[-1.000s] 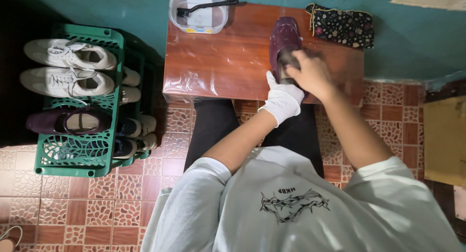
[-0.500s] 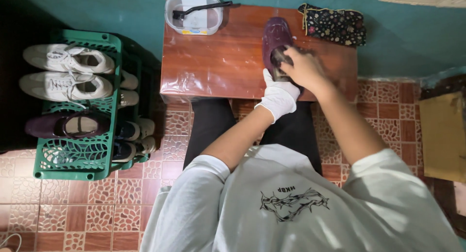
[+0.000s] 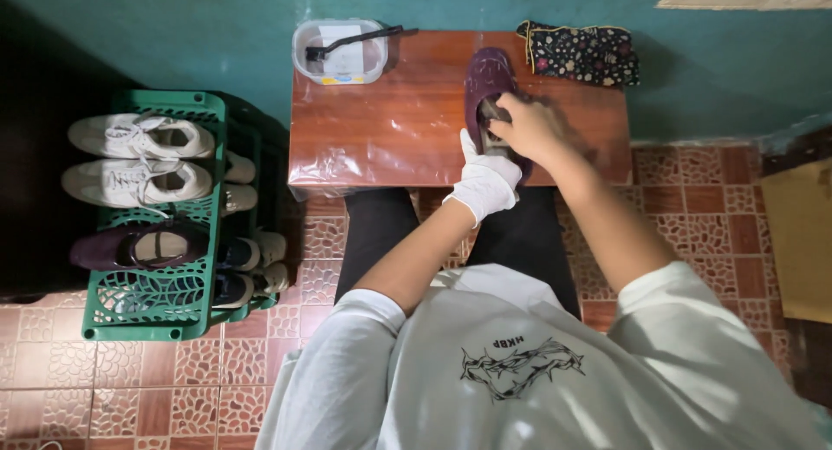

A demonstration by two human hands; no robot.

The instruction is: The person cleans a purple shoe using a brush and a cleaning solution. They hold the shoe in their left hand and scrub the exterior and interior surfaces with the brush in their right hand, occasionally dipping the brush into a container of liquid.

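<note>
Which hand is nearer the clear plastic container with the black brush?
Left. The gloved left hand is at the purple shoe's heel, closer to the container; the bare right hand lies farther right.

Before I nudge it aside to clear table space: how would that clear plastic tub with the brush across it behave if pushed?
The clear tub looks thin-walled and probably light, so it should slide easily on the glossy table. The black brush only rests across its rim, handle overhanging, so it may well roll off.

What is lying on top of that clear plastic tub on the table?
A black brush lies across the tub, its handle sticking out over the table. Something white shows inside; what else lies under it cannot be seen.
</note>
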